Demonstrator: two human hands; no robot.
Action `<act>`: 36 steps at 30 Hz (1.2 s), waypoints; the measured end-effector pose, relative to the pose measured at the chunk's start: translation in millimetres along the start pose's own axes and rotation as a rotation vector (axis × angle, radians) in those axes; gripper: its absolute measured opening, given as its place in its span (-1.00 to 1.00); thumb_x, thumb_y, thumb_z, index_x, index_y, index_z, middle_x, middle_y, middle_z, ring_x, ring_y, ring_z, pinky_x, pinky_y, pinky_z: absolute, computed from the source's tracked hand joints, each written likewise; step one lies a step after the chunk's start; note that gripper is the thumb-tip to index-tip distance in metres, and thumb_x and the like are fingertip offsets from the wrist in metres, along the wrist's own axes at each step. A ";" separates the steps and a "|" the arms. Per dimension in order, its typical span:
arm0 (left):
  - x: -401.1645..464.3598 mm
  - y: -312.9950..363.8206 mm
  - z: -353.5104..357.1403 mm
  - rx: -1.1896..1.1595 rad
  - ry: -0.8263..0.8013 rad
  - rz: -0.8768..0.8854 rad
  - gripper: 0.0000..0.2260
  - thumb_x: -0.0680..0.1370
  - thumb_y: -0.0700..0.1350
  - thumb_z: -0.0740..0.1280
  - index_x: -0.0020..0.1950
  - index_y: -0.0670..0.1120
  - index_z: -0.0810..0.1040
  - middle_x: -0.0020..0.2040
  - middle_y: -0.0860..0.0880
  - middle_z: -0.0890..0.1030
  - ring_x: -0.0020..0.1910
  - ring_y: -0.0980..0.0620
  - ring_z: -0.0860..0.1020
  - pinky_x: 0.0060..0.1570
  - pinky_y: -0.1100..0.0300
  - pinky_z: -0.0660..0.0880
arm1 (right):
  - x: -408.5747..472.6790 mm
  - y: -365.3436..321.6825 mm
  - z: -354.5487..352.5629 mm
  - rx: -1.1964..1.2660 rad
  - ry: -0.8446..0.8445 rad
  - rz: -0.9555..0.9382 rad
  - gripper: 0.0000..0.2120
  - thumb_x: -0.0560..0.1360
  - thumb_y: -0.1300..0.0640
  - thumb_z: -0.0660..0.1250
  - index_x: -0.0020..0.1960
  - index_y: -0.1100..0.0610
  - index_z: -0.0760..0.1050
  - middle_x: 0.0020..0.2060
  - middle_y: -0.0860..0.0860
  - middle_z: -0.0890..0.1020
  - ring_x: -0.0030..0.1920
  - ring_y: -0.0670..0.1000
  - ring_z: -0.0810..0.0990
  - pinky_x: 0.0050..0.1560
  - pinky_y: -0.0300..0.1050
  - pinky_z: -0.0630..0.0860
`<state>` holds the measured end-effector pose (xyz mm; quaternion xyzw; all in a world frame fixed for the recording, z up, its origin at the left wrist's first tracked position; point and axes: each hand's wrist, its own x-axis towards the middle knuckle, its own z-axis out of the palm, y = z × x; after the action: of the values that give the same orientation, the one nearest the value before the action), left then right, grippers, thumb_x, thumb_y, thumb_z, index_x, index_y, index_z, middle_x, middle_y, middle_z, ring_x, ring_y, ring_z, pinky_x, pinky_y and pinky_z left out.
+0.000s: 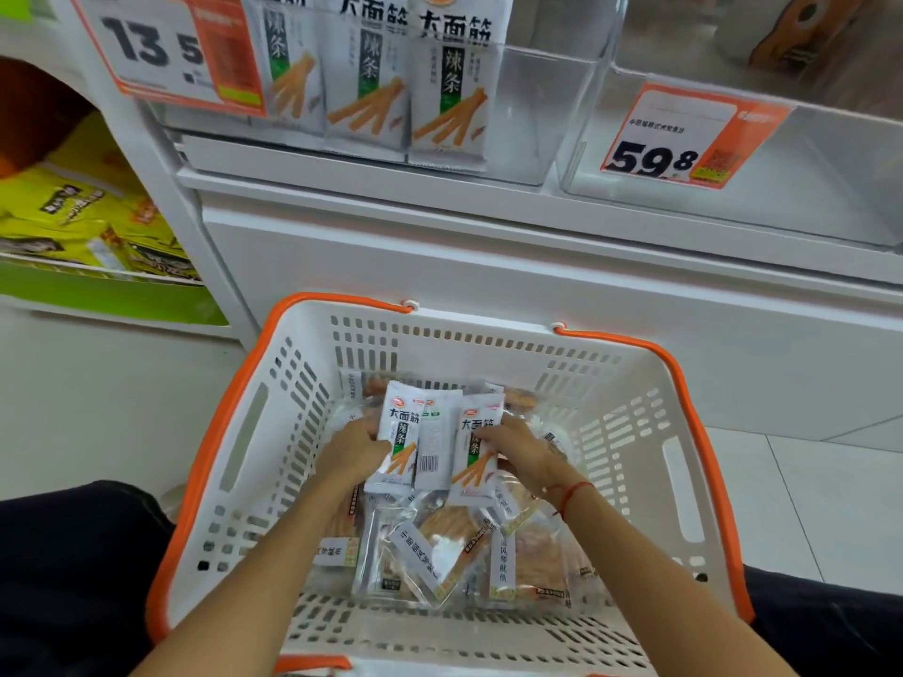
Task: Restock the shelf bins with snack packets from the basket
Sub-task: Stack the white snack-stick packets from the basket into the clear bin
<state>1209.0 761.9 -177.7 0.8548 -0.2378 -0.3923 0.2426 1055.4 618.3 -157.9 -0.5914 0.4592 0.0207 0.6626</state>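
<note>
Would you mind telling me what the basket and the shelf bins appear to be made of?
The basket looks like moulded white plastic, matte, with slotted walls and an orange rim. The shelf bins seem to be clear rigid plastic, likely acrylic: packets show through and the edges catch glare.

A single head-worn wide-angle view looks forward and steeply down from close above the basket, which fills the lower frame; shelf bins cross the top.
</note>
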 end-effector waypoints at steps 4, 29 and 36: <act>-1.4 -0.4 -1.9 -0.123 0.034 0.015 -0.63 0.50 -0.24 0.28 0.29 0.01 0.49 0.17 -0.01 0.61 0.00 0.01 0.59 -0.01 0.03 0.54 | 7.2 -8.1 20.5 -0.179 0.101 -0.014 -0.74 0.53 0.37 0.16 -0.23 0.11 0.48 -0.32 0.03 0.58 -0.42 -0.07 0.56 -0.39 -0.25 0.49; -20.0 37.4 -9.0 -0.712 0.020 -0.055 -0.74 0.57 -0.09 0.31 0.25 -0.10 0.50 0.18 -0.06 0.60 0.09 -0.05 0.58 0.06 0.04 0.53 | -12.6 -28.3 39.7 -0.068 0.030 0.055 -0.74 0.38 0.15 0.52 -0.36 0.10 0.45 -0.58 -0.11 0.53 -0.65 -0.19 0.44 -0.61 -0.36 0.35; -36.5 57.5 -32.0 -0.613 0.057 -0.028 -0.63 0.68 -0.07 0.00 0.42 -0.18 0.33 0.36 -0.18 0.45 0.25 -0.18 0.49 0.24 -0.05 0.44 | -35.6 -58.7 21.4 -0.177 0.433 -0.211 -0.89 0.33 0.18 0.52 -0.24 0.14 0.59 -0.30 0.07 0.64 -0.32 0.00 0.60 -0.30 -0.17 0.52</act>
<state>1200.5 746.7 -104.5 0.7555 -0.0897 -0.4249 0.4905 1080.9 636.3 -93.0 -0.6825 0.5223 -0.1357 0.4929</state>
